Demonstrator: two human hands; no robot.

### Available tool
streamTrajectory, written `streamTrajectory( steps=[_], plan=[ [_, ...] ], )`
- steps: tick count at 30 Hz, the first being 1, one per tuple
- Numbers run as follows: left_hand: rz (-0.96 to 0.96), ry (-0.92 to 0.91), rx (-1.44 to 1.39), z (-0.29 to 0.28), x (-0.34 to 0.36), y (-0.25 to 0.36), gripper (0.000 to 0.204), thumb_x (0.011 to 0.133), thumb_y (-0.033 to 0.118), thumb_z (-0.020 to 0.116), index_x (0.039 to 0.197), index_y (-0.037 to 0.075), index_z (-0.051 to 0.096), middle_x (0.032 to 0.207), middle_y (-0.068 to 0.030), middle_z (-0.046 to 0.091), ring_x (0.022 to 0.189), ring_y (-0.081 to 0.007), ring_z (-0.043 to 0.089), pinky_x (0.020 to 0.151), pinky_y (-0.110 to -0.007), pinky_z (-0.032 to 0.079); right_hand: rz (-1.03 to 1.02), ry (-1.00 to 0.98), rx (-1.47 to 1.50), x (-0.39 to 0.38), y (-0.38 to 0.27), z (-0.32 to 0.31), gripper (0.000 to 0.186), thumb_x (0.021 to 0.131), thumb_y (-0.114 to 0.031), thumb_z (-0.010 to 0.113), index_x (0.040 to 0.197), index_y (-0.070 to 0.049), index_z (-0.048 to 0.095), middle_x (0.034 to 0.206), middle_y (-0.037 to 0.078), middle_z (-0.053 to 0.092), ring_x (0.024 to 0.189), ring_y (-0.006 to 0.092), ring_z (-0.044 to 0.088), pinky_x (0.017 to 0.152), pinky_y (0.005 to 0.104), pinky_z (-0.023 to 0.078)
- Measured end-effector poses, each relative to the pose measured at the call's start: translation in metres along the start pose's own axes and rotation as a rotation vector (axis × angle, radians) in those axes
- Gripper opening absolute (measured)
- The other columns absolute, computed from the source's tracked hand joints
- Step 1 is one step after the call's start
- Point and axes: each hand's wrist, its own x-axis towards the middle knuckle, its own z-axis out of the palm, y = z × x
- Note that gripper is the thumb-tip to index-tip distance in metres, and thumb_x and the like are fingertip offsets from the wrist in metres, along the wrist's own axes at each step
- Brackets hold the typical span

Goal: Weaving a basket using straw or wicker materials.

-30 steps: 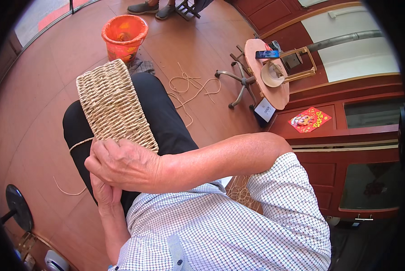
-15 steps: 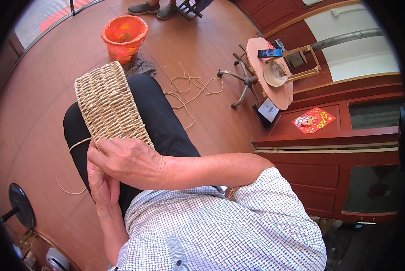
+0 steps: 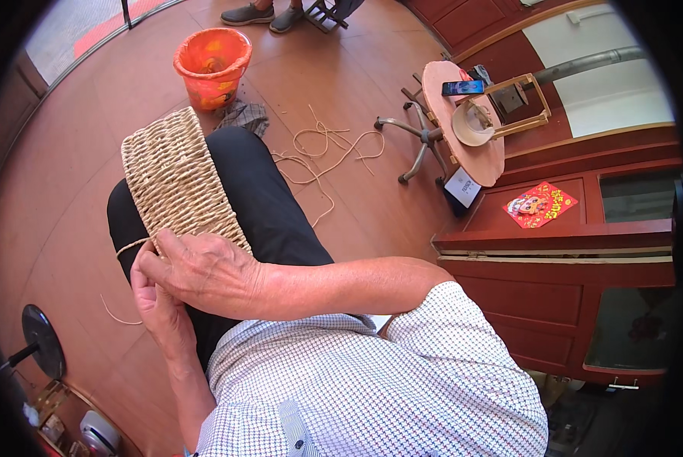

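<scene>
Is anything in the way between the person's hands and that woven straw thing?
Nothing visible. The right hand is right at the near edge of the woven piece. The left hand is close by, partly covered by the right one.

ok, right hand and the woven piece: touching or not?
Touching. The head view shows the right hand bent over the near edge of the woven piece, knuckles against the weave, no gap visible.
</scene>
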Motion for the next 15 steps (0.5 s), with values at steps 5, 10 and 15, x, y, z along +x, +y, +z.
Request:
streamTrajectory(
  steps=[5,10,15],
  plan=[
    [0.247,0.088,0.369,-0.012,0.005,-0.002,0.04,0.103,0.015,0.071,0.138,-0.001,0.058,0.132,-0.0072,0.064,0.122,-0.017,0.062,0.107,-0.032,0.049,0.161,-0.137,0.189,0.009,-0.007,-0.015,0.024,0.093,-0.011,0.066,0.114,-0.004,0.056,0.095,0.015,0.064,0.082,0.0306,0.075,0.067,0.0393,0.06],
    [0.648,0.057,1.083,0.007,0.005,0.021,0.014,0.093,0.002,0.071,0.107,0.002,0.072,0.115,-0.0128,0.066,0.112,-0.0266,0.063,0.102,-0.038,0.049,0.323,-0.092,0.673,0.015,0.005,-0.045,0.025,0.097,-0.015,0.066,0.119,-0.008,0.059,0.086,0.019,0.073,0.079,0.0409,0.074,0.072,0.0497,0.058],
    [0.437,-0.184,0.647,0.026,0.018,0.054,0.021,0.095,0.013,0.078,0.088,0.008,0.06,0.088,-0.0038,0.06,0.085,-0.0183,0.056,0.084,-0.035,0.047,0.423,0.04,0.437,-0.017,0.074,-0.111,0.027,0.087,0.002,0.068,0.113,-0.005,0.066,0.08,0.001,0.055,0.069,0.0075,0.052,0.058,0.0288,0.045]
  ],
)
